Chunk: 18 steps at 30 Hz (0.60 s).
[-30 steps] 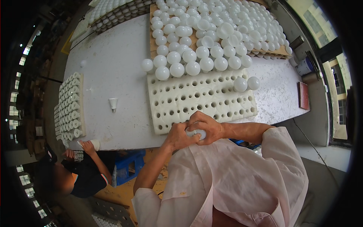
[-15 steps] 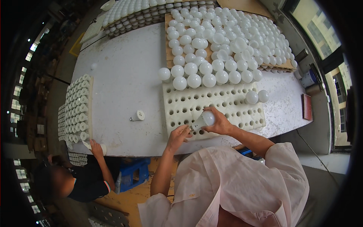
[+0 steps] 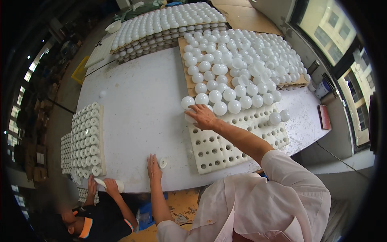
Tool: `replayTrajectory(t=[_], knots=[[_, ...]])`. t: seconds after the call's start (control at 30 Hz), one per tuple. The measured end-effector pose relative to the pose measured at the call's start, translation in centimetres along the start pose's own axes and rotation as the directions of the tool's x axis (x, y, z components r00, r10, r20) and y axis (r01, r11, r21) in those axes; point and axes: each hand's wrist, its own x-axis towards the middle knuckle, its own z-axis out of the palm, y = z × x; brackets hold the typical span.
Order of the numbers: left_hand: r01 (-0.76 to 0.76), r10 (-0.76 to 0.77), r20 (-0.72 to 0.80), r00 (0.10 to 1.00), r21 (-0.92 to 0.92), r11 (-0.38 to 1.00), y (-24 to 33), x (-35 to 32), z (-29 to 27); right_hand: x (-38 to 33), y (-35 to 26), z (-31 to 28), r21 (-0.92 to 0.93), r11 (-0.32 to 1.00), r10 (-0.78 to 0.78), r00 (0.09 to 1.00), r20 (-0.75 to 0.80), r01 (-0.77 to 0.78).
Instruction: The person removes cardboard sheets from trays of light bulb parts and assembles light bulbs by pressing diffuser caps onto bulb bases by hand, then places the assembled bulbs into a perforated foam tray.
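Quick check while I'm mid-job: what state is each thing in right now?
Left hand: open, fingers extended, beside the lamp base.
Right hand: over a white globe; grip unclear.
Lamp base: on the table, round face showing.
Foam tray: flat, front holes showing.
Pair of globes: side by side at the tray's right.
Globes on cardboard: massed, loosely rowed.
Lamp bases at left: standing in rows.

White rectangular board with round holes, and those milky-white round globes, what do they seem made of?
White rectangular board with round holes: probably dense foam, matte; it looks thick and dull. Milky-white round globes: plastic or glass, glossy; bright highlights show the shine, but the look can't settle which.
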Motion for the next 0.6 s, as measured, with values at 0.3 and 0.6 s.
replayTrajectory(t=[0.3,0.6], knots=[[-0.244,0.246,-0.044,0.968,0.038,0.969,-1.0,1.5,0.6,-5.2,10.8,-6.4,0.178,0.959,0.283,0.803,-0.525,-0.222],[0.212,-0.329,-0.157,0.931,-0.502,0.839,3.0,-2.0,1.0,-14.2,27.8,-8.8,0.162,0.287,0.927,0.231,-0.295,-0.944]])
